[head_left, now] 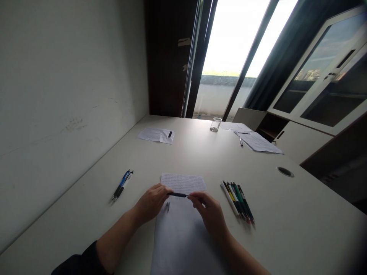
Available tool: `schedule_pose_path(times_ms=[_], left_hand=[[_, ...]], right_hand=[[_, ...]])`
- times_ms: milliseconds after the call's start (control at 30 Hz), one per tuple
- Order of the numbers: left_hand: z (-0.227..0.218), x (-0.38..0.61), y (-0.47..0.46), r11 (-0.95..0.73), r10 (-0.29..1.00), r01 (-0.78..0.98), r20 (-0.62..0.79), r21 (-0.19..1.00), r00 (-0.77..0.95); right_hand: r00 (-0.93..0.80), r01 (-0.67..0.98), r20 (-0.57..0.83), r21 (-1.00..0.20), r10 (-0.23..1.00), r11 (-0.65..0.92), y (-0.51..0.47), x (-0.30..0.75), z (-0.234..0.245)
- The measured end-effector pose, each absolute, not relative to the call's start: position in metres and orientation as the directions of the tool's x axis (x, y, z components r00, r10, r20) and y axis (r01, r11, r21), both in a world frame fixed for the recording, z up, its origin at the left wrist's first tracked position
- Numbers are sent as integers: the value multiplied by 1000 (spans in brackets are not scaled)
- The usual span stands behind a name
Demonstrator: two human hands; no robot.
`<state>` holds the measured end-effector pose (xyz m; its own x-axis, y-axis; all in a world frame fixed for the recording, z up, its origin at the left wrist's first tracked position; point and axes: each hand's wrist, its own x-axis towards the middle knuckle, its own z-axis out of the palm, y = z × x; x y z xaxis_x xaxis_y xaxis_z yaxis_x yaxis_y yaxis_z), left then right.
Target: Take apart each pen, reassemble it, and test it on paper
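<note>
A dark pen [178, 194] is held level between my two hands, above a sheet of paper [180, 236] with lines of writing near its far end. My left hand [153, 202] is closed around the pen's left end. With thumb and fingertips, my right hand [209, 212] pinches the thin right end; whether that is the tip or a refill is too small to tell. Small greyish pen parts [168, 207] lie on the paper just below my left fingers. Right of my right hand, several pens [237, 202] rest side by side on the table.
Two pens [122, 186] lie left of my left hand. Further back on the white table [197, 154] are a creased paper [156, 135], a glass cup [215, 124] and more papers [260, 142] with a pen [241, 141]. A round cable hole [285, 172] is at the right.
</note>
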<state>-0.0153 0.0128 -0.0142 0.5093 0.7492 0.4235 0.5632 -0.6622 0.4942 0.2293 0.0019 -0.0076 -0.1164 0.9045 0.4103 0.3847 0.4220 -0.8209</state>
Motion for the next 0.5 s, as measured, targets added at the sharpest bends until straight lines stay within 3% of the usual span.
schedule_pose_path(times_ms=[167, 500], left_hand=[[-18, -16, 13, -662, 749, 600, 418, 448, 514], [-18, -16, 13, -648, 756, 632, 458, 425, 467]], right_hand=[[-146, 439, 457, -765, 877, 472, 2, 228, -7], [-190, 445, 390, -784, 901, 434, 3, 228, -4]])
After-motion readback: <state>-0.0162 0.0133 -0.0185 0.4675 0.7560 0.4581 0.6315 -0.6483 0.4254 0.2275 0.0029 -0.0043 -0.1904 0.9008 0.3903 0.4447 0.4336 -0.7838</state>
